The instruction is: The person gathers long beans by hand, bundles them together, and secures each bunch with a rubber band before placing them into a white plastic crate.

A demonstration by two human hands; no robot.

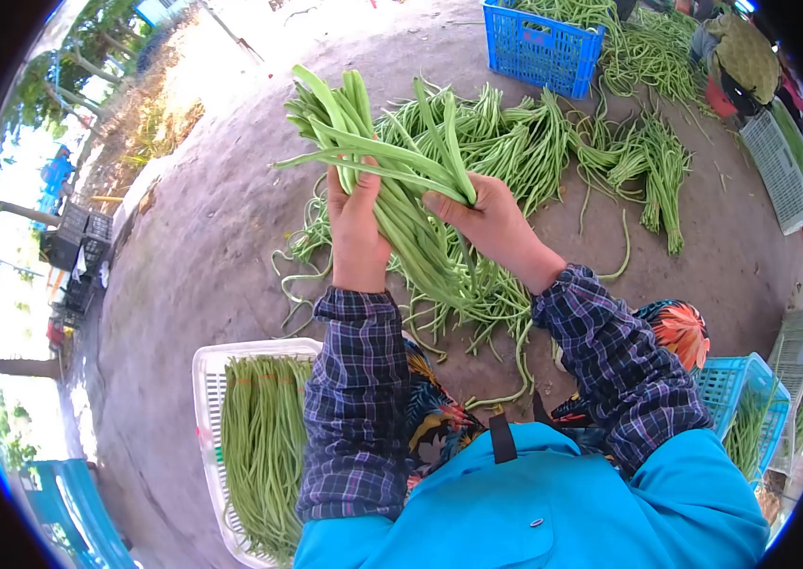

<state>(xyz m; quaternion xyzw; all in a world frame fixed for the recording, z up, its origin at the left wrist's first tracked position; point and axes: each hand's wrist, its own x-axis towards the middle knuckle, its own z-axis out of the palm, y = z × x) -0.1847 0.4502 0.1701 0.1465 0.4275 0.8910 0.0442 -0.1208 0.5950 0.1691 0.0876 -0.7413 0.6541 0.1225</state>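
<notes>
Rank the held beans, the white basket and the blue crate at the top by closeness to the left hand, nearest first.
1. Held beans: gripped by the left hand.
2. White basket: lower left.
3. Blue crate: top, right of centre.

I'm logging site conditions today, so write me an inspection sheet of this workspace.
Surface: bare ground, greyish-brown.
Job's things: held green beans; bean pile beyond and below them; white basket of beans.
Clutter: stray strands around the pile.
Hands: left hand grips the held beans; right hand grips strands near their upper end.
Cables: nothing seen.
Surroundings: blue crate ahead, light blue crate at right, dark crates at far left.
</notes>
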